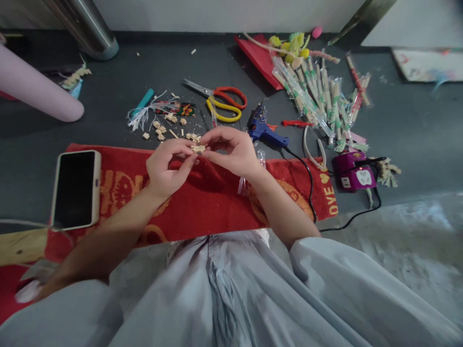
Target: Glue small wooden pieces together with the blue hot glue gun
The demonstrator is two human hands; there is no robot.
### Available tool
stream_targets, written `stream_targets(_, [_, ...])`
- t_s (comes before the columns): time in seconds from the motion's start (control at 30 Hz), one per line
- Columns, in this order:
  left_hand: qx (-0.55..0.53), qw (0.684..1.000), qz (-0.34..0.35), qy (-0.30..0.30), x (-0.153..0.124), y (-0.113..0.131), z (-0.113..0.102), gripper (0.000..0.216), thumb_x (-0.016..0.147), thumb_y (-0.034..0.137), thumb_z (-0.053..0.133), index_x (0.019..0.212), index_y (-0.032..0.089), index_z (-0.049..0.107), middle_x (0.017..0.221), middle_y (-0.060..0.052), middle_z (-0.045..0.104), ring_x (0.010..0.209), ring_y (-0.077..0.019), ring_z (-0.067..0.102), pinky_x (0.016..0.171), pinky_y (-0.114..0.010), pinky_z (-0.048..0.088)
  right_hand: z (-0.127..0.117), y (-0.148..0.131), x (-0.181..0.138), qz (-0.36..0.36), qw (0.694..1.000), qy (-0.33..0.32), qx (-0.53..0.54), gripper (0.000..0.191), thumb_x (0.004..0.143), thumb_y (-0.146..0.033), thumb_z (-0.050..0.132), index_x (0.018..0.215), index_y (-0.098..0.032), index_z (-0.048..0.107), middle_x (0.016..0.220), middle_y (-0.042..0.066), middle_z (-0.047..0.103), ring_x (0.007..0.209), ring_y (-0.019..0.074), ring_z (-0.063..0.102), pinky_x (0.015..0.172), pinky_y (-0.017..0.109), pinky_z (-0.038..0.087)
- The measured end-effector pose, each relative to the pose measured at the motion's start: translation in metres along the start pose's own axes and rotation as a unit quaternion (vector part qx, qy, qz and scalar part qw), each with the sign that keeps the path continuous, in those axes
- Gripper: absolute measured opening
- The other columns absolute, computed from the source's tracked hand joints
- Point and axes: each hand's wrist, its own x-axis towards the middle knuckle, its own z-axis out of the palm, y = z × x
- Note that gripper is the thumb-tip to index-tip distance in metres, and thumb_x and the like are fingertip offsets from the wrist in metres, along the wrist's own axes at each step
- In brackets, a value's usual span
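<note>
Between my fingertips is a small pale piece made of short wooden-looking bits. My left hand pinches its left side with thumb and forefinger. My right hand pinches the same piece from the right. Both hands are above the near part of a red patterned towel. Just beyond my fingers lie several loose pale bits on the dark table. A blue glue gun lies right of my right hand, its cord running toward me. Scissors with one red and one yellow handle lie beyond my hands.
A phone rests on the towel's left end. White threads lie near a teal stick. Plastic-wrapped stick bundles spread at the right, behind a purple power adapter. A metal cylinder stands at back left.
</note>
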Motion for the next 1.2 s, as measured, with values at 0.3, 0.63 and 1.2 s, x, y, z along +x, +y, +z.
stream_targets(0.3, [-0.035, 0.999, -0.023, 0.013, -0.005, -0.005, 0.005, 0.032, 0.087, 0.042, 0.073, 0.111, 0.026, 0.06, 0.1, -0.004, 0.074, 0.083, -0.0165, 0.076, 0.069, -0.027, 0.065, -0.002, -0.003, 0.0, -0.01, 0.999, -0.007, -0.047, 0.042, 0.091, -0.055, 0.064, 0.106, -0.017, 0.07, 0.105, 0.006, 0.069, 0.087, 0.0115, 0.065, 0.08, 0.027, 0.058])
stream_targets(0.63, [-0.02, 0.999, -0.042, 0.023, -0.004, -0.005, 0.005, 0.033, 0.086, 0.044, 0.075, 0.109, 0.024, 0.061, 0.098, -0.004, 0.076, 0.088, -0.0184, 0.078, 0.067, -0.025, 0.065, -0.003, -0.002, 0.001, -0.011, 0.998, 0.015, -0.055, 0.047, 0.088, -0.061, 0.065, 0.099, -0.016, 0.075, 0.095, 0.006, 0.072, 0.085, 0.0128, 0.067, 0.078, 0.027, 0.057])
stream_targets(1.2, [0.011, 0.999, -0.02, 0.041, -0.005, -0.008, 0.002, 0.022, 0.083, 0.04, 0.077, 0.095, 0.024, 0.067, 0.088, -0.001, 0.073, 0.075, -0.0156, 0.076, 0.065, -0.024, 0.065, -0.006, -0.001, 0.001, -0.054, 0.99, 0.01, -0.128, 0.041, 0.092, -0.056, 0.063, 0.095, -0.017, 0.077, 0.09, 0.005, 0.074, 0.082, 0.0139, 0.066, 0.077, 0.029, 0.055])
